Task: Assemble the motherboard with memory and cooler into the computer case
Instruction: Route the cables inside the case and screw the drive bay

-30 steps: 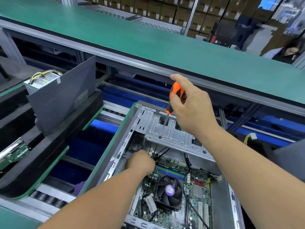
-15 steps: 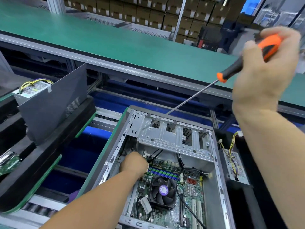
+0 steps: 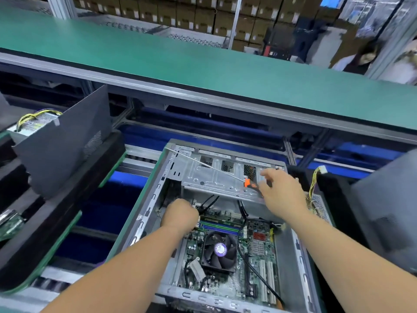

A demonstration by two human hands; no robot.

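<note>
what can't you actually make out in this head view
- Head view: the left hand shows only its back, so whatever its curled fingers hold at the motherboard edge is hidden.
- The right hand is motion-blurred and covers the screwdriver handle; its grip is unclear.
- Motherboard labels are too small to read.
- The computer case near edge is cut off by the frame bottom.

My left hand (image 3: 180,216) is a fist low in the computer case (image 3: 146,213), so I can't tell what its fingers touch. My right hand (image 3: 279,193) is blurred and covers most of the screwdriver (image 3: 249,183) handle; I can't tell if it grips. The motherboard (image 3: 259,251) runs under the metal bracket (image 3: 216,177) at its far end. The power supply (image 3: 316,204) at right is largely behind my right arm.
</note>
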